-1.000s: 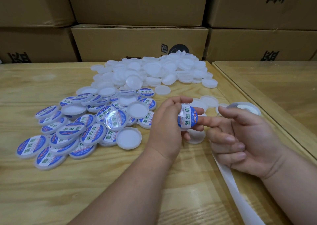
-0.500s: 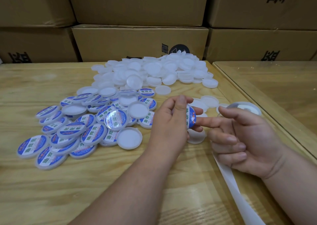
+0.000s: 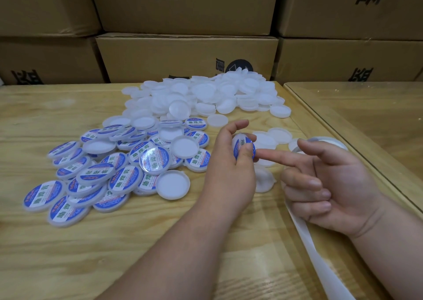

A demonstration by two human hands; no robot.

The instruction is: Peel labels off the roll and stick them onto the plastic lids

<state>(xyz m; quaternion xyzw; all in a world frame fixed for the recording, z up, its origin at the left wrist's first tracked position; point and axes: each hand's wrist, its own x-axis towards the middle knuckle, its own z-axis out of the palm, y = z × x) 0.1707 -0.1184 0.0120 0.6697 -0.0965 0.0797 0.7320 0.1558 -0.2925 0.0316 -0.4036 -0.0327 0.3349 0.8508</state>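
- Head view caught the left hand pinching a labelled lid on edge, thumb across its blue-and-white label, fingers curled behind it.
- Right hand gripped nothing: its index finger reached out straight and touched the right edge of that lid, the other fingers loosely curled.
- By my reading this lid was done or nearly so, with the finger smoothing the label down.
- On the near left of the wooden table lay the heap of labelled lids, a few dozen, some turned white side up.
- Far behind it sat the larger pile of plain white lids, none labelled as far as could be seen; so more than half the job looked left to do.
- A few more plain lids lay just right of the held one.
- At the right, the label roll rested on the table behind the right hand, and its spent backing strip trailed toward the near edge.
- Cardboard boxes stood stacked along the far side.
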